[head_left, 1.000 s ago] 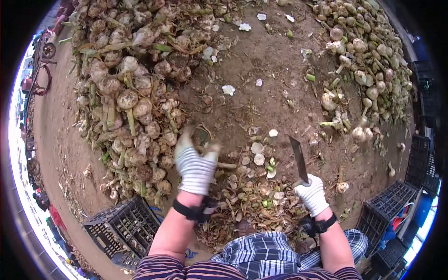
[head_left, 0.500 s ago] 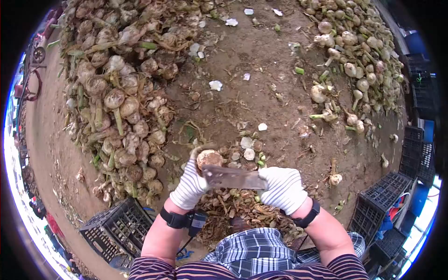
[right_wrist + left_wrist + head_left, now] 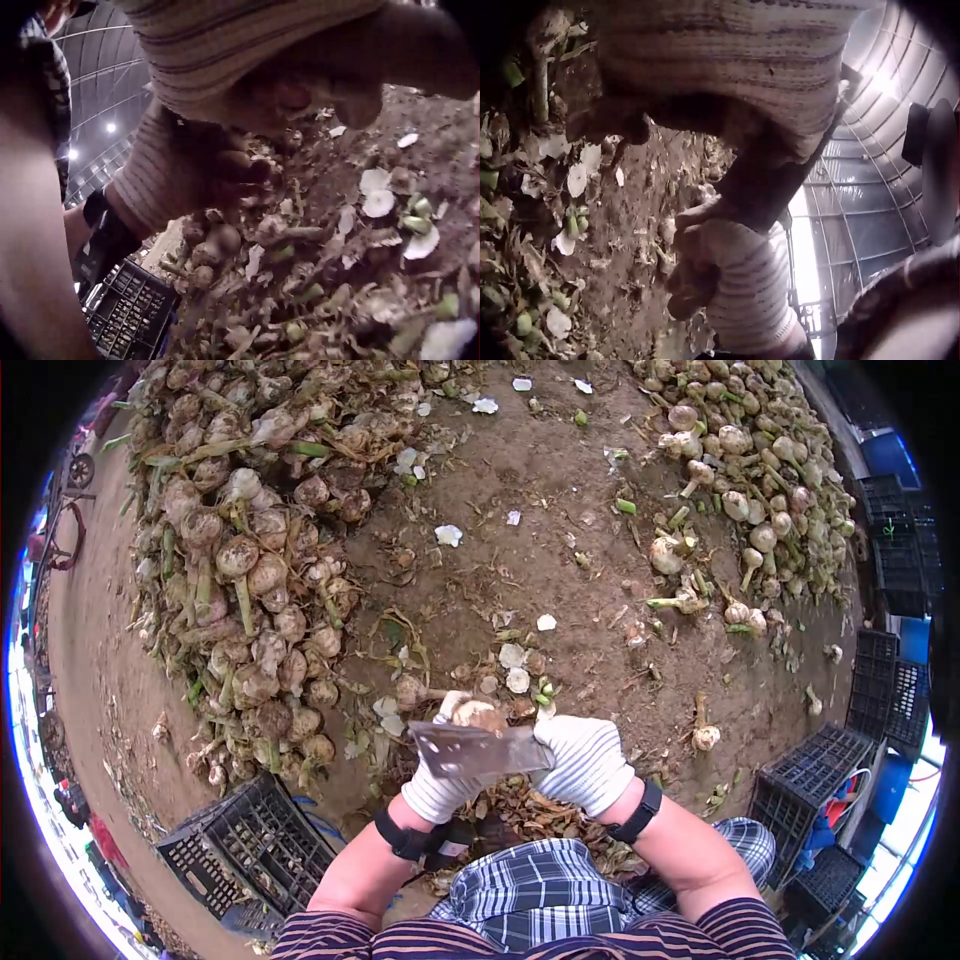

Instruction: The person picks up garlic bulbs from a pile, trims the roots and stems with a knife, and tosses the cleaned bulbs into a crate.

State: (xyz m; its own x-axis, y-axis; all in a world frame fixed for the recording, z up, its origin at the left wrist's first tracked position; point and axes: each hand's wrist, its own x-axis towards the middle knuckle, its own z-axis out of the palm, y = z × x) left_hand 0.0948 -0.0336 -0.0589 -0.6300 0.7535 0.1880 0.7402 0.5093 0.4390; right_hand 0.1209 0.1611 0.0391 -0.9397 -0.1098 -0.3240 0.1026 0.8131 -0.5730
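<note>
In the head view, my gloved left hand grips a garlic bulb above the scraps in front of my lap. My gloved right hand is curled round the handle end of a wide knife, its blade lying across the near side of the bulb and partly covering the left hand. The left wrist view shows the dark blade between the left hand and the right hand. Seen from the right wrist, the left hand sits beyond the right hand.
A tall garlic heap rises at the left and another heap at the right. Black crates stand at the lower left and lower right. Cut white slices and dry peelings lie on the soil.
The left hand has come back from the left heap's edge holding a bulb. The knife has swung from pointing forward to lying across that bulb, and both hands are now close together.
</note>
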